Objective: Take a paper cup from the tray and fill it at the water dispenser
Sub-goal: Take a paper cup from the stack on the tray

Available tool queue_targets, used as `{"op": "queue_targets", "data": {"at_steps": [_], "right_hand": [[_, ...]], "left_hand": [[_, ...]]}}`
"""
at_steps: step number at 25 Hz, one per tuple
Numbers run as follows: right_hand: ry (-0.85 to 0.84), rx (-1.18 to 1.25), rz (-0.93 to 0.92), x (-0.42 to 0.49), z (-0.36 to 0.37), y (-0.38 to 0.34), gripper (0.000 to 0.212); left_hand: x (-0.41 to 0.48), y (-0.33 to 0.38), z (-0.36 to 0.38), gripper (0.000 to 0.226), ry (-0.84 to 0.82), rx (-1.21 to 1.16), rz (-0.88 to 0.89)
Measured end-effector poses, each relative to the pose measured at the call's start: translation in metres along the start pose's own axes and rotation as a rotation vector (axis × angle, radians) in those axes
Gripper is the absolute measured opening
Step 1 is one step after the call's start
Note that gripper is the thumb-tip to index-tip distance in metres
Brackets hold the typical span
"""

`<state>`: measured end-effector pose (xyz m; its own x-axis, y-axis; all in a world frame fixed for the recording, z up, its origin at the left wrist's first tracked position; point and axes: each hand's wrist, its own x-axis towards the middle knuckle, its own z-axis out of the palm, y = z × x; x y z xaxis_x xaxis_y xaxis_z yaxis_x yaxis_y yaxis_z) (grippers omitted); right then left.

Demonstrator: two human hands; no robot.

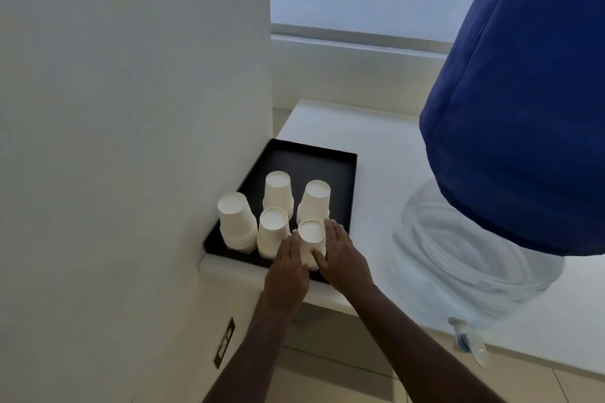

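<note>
A black tray (314, 163) on a white counter holds several stacks of upside-down white paper cups. The nearest stack of paper cups (311, 234) stands at the tray's front right. My left hand (288, 268) presses against its left side and my right hand (343, 255) wraps its right side, thumb across the front. Both hands touch this stack, which still rests on the tray. The water dispenser (465, 252), a clear jug under a blue cover (523, 108), stands to the right, with its tap (465, 337) hanging over the counter's front edge.
A white wall (131, 108) runs close along the tray's left side. Other cup stacks (237, 222) crowd just behind and left of the held one. Bare counter (376, 173) lies between tray and dispenser. A wall socket (224, 342) sits below the counter.
</note>
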<state>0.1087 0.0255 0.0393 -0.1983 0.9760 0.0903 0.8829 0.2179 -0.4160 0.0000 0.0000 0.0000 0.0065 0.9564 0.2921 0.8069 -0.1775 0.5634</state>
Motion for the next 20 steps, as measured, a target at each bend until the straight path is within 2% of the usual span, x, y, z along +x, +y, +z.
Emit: {"op": "queue_targets", "data": {"at_steps": [5,9,15,20], "right_hand": [[-0.065,0.09,0.023,0.021,0.005,-0.002,0.065],[-0.026,0.156,0.024,0.026,0.002,0.005,0.06],[0.067,0.337,0.139,0.025,-0.005,0.025,0.052],[0.102,0.359,0.146,0.025,-0.008,0.034,0.052]], "left_hand": [[0.007,-0.004,0.015,0.063,0.006,-0.12,-0.1],[0.006,-0.003,0.023,0.062,0.002,-0.228,-0.172],[0.013,0.0,0.037,0.063,-0.031,-0.366,-0.258],[0.016,-0.001,0.044,0.068,-0.006,-0.416,-0.274]]}}
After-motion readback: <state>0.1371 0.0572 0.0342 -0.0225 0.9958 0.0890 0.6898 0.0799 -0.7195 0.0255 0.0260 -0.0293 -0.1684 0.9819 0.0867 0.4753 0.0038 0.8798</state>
